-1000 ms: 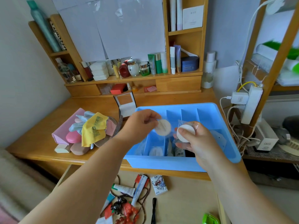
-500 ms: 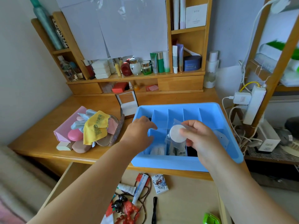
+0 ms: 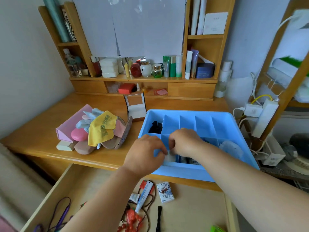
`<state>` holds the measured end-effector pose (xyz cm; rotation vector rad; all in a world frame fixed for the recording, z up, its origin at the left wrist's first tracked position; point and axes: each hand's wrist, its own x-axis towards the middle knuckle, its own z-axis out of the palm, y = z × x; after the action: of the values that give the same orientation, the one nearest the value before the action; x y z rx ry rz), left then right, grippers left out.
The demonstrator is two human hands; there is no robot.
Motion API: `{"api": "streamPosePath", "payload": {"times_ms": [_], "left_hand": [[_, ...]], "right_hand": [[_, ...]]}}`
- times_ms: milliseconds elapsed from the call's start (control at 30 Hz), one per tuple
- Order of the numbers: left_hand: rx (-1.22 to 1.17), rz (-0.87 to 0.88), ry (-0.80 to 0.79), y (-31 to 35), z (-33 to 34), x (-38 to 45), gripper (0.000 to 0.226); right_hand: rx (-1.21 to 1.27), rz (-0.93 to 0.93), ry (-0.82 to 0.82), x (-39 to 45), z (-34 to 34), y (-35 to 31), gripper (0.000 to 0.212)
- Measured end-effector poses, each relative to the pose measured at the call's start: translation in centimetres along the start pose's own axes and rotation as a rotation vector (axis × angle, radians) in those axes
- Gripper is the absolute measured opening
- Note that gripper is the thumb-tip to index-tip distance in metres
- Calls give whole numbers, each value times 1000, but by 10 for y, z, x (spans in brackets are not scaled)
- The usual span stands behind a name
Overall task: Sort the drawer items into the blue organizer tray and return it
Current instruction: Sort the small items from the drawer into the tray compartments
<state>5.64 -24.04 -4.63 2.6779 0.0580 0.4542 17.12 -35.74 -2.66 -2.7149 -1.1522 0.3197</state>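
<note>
2 bare forearms rise from the frame's bottom edge, sleeveless as far as visible; left hand (image 3: 145,154) and right hand (image 3: 185,142) seemingly without rings or watch.

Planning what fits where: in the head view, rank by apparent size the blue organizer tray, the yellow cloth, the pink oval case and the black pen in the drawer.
1. Blue organizer tray
2. Yellow cloth
3. Pink oval case and black pen: similar, and the pen lies nearer the camera, so unranked.

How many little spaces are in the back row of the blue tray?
5, side by side along the far edge of the blue organizer tray: the leftmost holds a black item, the other four look empty. The front row, partly hidden, isn't counted.
</note>
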Motion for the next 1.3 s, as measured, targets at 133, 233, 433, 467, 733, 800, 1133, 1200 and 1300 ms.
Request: {"api": "streamPosePath", "payload": {"times_ms": [133, 233, 433, 467, 733, 800, 1133, 1200, 1300], "left_hand": [[93, 72, -151, 0, -3, 2, 39], [71, 106, -210, -4, -6, 2, 54], [124, 176, -200, -11, -5, -9, 27], [119, 178, -179, -11, -5, -8, 23], [150, 214, -157, -11, -5, -9, 23], [173, 232, -139, -11, -5, -10, 23], [256, 258, -155, -8, -4, -9, 23], [298, 236, -166, -8, -3, -13, 30], [232, 193, -107, -2, -7, -26, 46]], "right_hand": [[-104, -95, 1, 2, -3, 7, 31], [-417, -191, -44, 6, 1, -1, 30], [-529, -335, -196, 11, 7, -17, 21], [-487, -323, -227, 11, 7, -17, 21], [-353, -258, -263, 12, 1, -14, 16], [-334, -241, -262, 11, -1, -13, 20], [-335, -233, -93, 7, 7, -17, 26], [-266, -208, -42, -1, 5, -15, 20], [-49, -168, 174, -21, 3, -13, 25]]}}
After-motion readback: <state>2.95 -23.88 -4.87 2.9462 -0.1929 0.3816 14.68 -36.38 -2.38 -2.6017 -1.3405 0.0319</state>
